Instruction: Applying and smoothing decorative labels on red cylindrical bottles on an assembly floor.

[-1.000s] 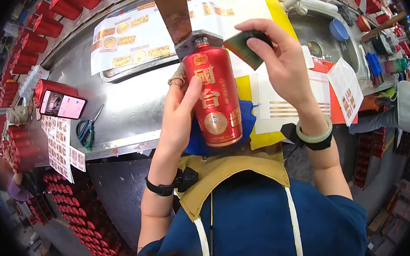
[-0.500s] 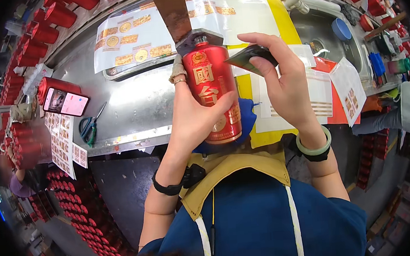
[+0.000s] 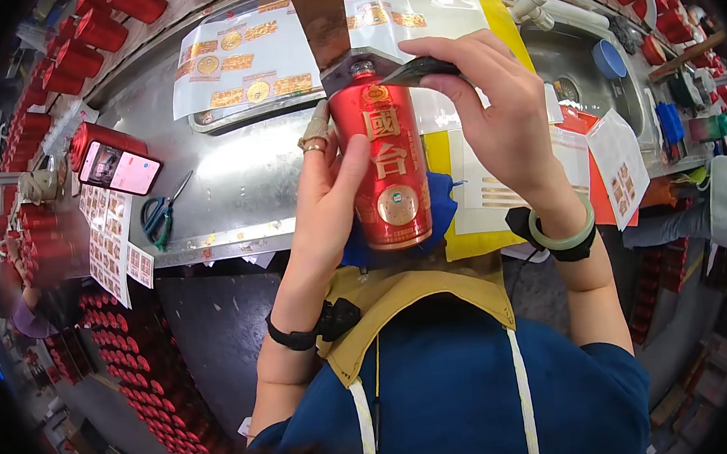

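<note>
A red bottle (image 3: 386,161) with gold lettering and a round gold emblem lies with its neck end pointing away from me. That neck meets a grey metal plate (image 3: 336,74) at the foot of a brown bar (image 3: 319,17). My left hand (image 3: 326,179), with a covering on one finger, grips the bottle's left side, thumb on top. Between thumb and fingers, my right hand (image 3: 499,109) pinches a thin dark flat scraper-like piece (image 3: 424,70). Its tip is at the bottle's shoulder; I cannot tell whether it touches. A blue cloth (image 3: 441,208) lies under the bottle.
Gold sticker sheets (image 3: 239,62) lie on a tray at the back. On the left are a phone (image 3: 120,168) leaning on a red container, scissors (image 3: 160,217) and a label sheet (image 3: 108,238). A sink (image 3: 567,49) with a blue bowl (image 3: 606,56) stands at the right.
The bottle has turned so its lettering and round emblem face up. My left thumb has drawn back toward its left side. The dark piece has moved leftward and up to the bottle's shoulder.
</note>
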`<state>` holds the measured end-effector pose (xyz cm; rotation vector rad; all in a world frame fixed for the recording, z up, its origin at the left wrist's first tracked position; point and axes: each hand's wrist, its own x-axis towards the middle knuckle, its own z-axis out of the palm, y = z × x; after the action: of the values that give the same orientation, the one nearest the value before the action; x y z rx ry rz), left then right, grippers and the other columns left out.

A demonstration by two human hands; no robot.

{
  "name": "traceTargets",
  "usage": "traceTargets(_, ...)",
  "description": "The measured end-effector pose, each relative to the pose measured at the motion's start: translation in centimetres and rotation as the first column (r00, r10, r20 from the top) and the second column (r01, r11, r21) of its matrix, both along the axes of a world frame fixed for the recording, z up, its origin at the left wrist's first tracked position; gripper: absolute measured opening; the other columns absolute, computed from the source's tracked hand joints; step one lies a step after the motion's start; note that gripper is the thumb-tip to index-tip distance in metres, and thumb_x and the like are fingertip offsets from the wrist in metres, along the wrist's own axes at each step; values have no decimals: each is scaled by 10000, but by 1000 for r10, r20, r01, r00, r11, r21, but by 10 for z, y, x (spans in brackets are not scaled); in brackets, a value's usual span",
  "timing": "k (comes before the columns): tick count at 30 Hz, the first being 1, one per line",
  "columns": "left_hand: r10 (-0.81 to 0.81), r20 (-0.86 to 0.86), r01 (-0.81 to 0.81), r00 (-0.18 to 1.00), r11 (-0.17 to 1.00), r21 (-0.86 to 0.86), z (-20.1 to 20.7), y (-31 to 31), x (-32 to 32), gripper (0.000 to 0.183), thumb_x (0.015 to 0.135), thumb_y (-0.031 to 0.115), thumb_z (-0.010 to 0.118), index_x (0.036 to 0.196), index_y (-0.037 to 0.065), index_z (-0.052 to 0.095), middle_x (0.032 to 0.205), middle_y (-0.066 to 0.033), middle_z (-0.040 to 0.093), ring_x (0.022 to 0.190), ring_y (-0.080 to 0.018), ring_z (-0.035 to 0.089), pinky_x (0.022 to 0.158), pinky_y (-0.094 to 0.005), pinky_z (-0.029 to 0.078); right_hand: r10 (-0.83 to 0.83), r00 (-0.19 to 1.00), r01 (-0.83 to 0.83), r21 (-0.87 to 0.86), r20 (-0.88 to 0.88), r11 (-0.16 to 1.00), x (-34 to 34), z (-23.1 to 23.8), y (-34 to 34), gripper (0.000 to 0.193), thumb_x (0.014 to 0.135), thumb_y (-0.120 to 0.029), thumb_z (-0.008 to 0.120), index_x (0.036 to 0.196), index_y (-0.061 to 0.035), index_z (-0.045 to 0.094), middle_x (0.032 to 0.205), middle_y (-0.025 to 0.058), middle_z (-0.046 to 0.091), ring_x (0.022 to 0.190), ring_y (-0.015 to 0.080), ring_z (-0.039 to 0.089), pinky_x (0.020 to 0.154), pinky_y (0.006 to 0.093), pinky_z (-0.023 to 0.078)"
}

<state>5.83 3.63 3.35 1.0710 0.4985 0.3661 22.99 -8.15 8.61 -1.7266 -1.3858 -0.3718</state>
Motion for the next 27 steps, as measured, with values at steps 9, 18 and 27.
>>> traceTargets(9,-34,-45,40,998,992,120,1,-3,3,701,1027,75,626,1623,52,257,1389,-115,563,1240,-164,598,1032,-318,510,60,995,-63,-41,-76,997,1,2,-4,317,815,60,716,1118,-30,739,939,127,735,896,313,670,799,388,547)
traceTargets(18,-61,-31,65,998,990,125,-2,-1,0,729,994,5,641,1612,27,254,1451,-129,539,1257,-181,599,1051,-335,512,146,989,-146,10,-13,989,-2,-2,8,244,789,20,711,1024,-43,734,938,92,733,894,309,666,812,390,543)
traceTargets(27,-59,99,55,993,997,46,-12,-15,-27,750,1131,521,238,1611,-56,214,1577,-202,413,1439,-270,444,1203,-404,342,548,833,-534,-151,77,832,-43,-16,-24,230,766,-49,758,988,-111,760,937,41,742,798,210,626,780,320,531)
